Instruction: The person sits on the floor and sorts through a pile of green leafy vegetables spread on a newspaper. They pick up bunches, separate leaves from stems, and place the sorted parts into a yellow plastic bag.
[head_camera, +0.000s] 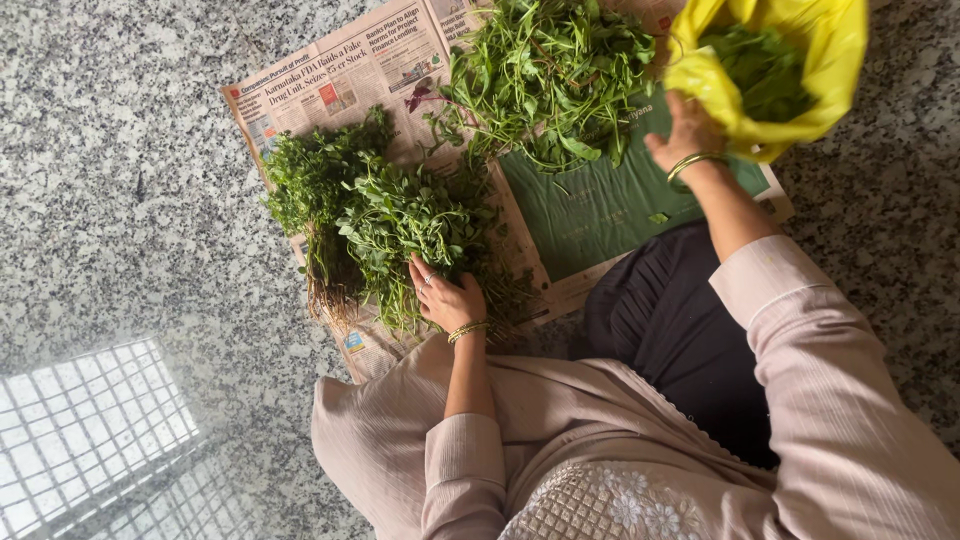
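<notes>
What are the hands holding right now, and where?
Right hand grips the yellow plastic bag at its lower rim. Left hand rests on the leafy green bunch, near its stems.

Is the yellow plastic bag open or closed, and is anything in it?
Open. The yellow bag's mouth gapes and green leaves show inside; the right hand grips its edge.

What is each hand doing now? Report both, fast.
Left hand: fingers spread open, resting on the bunch of leafy greens, no grip closed on it.
Right hand: closed on the edge of the yellow plastic bag.
</notes>
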